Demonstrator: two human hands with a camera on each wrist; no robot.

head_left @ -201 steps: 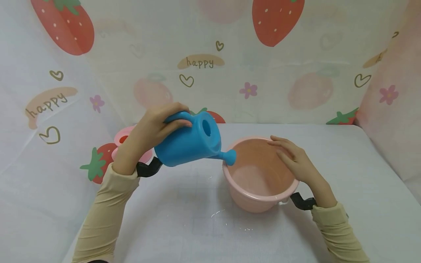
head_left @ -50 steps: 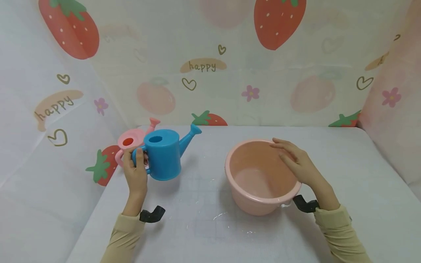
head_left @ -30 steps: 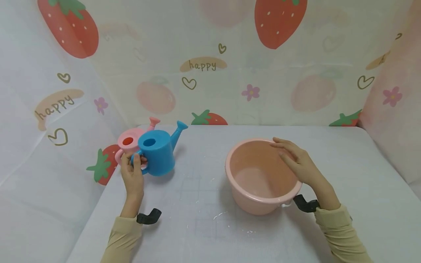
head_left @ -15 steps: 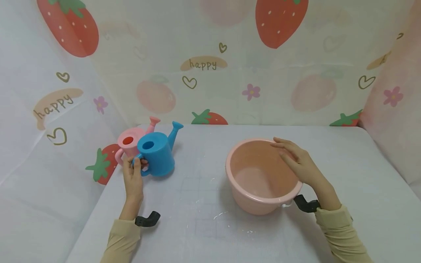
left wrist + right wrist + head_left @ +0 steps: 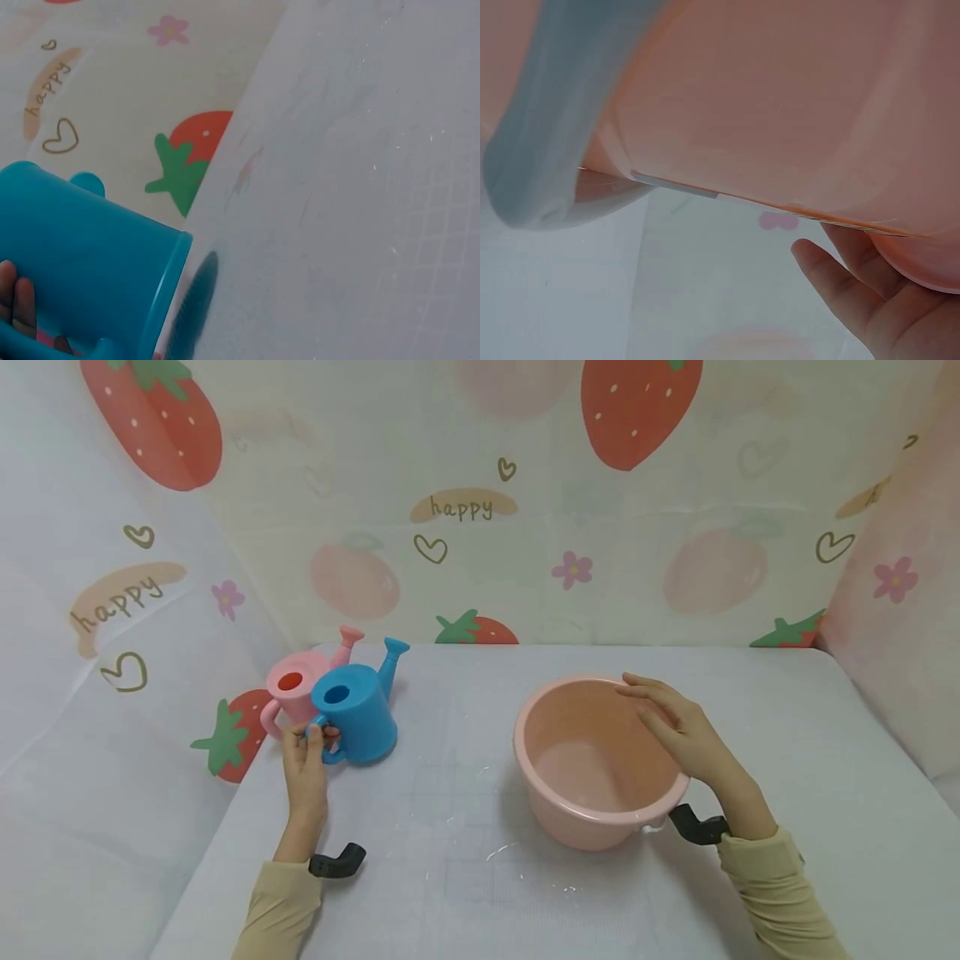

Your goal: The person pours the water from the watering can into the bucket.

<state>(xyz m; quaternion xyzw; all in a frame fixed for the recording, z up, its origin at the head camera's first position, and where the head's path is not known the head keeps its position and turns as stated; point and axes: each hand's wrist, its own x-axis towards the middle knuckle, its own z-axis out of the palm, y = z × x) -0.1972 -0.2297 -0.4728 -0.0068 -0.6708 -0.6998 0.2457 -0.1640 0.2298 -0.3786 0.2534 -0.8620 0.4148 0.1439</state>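
Note:
My left hand [image 5: 303, 772] grips the handle of a blue watering can [image 5: 365, 718] at the table's left. The can's spout points up and away, and a few fingers show against its side in the left wrist view. Its base hovers close over the table [image 5: 337, 225], with a dark teal reflection beside it. Just behind it stands a pink watering can [image 5: 298, 703], partly covered by the blue one. My right hand [image 5: 684, 733] lies with relaxed, extended fingers over the right rim of a pink bucket [image 5: 581, 835]. In the right wrist view its thumb [image 5: 832, 277] is apart from the bucket.
Water drops [image 5: 501, 852] dot the white table between the left hand and the bucket. A strawberry-printed curtain [image 5: 465, 568] closes off the back and sides. The bucket's pale handle [image 5: 547, 135] hangs by its outer wall.
The blue watering can, earlier tilted over the bucket, has been carried left and lowered beside the pink one. Lately it has shifted only slightly. The right hand has stayed at the bucket.

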